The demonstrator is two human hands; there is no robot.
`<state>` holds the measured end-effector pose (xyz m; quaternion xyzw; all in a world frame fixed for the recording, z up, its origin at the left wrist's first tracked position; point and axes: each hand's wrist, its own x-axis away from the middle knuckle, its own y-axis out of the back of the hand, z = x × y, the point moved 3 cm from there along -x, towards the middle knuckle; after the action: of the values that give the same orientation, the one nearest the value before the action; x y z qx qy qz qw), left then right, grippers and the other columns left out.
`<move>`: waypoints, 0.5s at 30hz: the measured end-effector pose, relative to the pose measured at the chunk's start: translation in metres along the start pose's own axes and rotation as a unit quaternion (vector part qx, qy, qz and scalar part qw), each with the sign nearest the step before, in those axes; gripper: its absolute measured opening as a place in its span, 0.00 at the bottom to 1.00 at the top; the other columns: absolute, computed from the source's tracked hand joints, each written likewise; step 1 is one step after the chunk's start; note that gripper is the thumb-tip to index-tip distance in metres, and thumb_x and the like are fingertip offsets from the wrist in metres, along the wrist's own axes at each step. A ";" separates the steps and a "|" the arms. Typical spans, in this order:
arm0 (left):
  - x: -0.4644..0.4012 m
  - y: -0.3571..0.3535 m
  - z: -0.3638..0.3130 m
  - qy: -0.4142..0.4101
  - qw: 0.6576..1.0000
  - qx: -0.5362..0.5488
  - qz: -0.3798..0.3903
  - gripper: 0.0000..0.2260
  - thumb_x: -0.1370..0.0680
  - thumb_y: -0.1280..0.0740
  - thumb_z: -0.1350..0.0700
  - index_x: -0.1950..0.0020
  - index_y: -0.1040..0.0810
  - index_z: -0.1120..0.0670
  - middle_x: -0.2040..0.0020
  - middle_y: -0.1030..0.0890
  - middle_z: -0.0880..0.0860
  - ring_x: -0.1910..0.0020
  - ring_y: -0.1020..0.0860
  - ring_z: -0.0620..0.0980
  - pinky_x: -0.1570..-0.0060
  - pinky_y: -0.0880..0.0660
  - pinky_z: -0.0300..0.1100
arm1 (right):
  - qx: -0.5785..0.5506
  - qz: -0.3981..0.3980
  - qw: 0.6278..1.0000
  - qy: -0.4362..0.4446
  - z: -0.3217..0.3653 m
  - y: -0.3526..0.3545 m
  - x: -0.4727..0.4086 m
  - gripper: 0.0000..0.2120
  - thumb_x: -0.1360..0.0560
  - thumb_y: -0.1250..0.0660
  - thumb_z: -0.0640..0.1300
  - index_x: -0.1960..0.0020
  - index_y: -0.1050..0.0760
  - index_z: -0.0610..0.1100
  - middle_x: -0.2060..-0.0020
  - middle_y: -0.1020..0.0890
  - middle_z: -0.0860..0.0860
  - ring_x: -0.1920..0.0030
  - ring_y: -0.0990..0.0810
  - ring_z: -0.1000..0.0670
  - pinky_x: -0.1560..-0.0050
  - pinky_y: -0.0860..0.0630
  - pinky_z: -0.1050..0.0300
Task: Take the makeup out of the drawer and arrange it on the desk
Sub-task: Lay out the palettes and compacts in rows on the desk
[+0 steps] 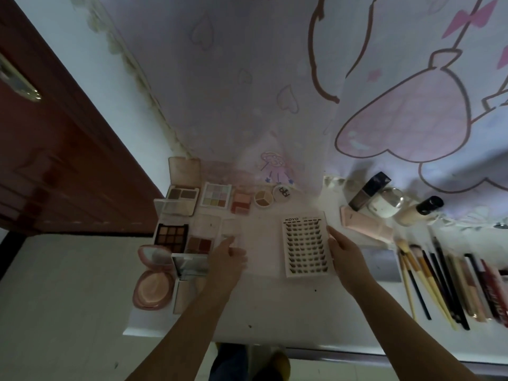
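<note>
A white false-lash tray (305, 247) marked XOYO lies on the white desk (275, 306) at the centre. My right hand (347, 255) holds its right edge, thumb against the side. My left hand (229, 257) reaches to the left of the tray, its fingertips at a small clear lid (230, 229) beside a red-brown palette (200, 244). Open eyeshadow palettes (171, 234) and a pastel palette (215, 195) sit in rows at the desk's left. A round pink compact (152, 281) lies open at the front left. The drawer is out of sight.
Brushes and pencils (439, 281) lie in a row at the right. Foundation bottles (368, 191) and a pink tube (367, 225) stand at the back right. A cartoon-print curtain (275, 78) hangs behind the desk. A brown door (55, 147) is on the left.
</note>
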<state>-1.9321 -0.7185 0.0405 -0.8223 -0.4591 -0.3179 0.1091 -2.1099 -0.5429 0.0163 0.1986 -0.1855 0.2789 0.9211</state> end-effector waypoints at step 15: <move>0.002 -0.026 -0.009 -0.126 0.833 -0.528 -0.101 0.26 0.21 0.43 0.56 0.25 0.46 0.57 0.28 0.41 0.58 0.30 0.41 0.57 0.33 0.41 0.49 | 0.231 -0.077 0.968 0.066 0.022 -0.009 -0.010 0.19 0.22 0.48 0.33 0.33 0.31 0.37 0.35 0.27 0.42 0.36 0.28 0.45 0.40 0.36 0.61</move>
<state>-1.9562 -0.7065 0.0458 -0.7366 -0.3120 -0.4146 -0.4338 -2.1175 -0.5644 0.0286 0.4005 -0.0394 0.2552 0.8792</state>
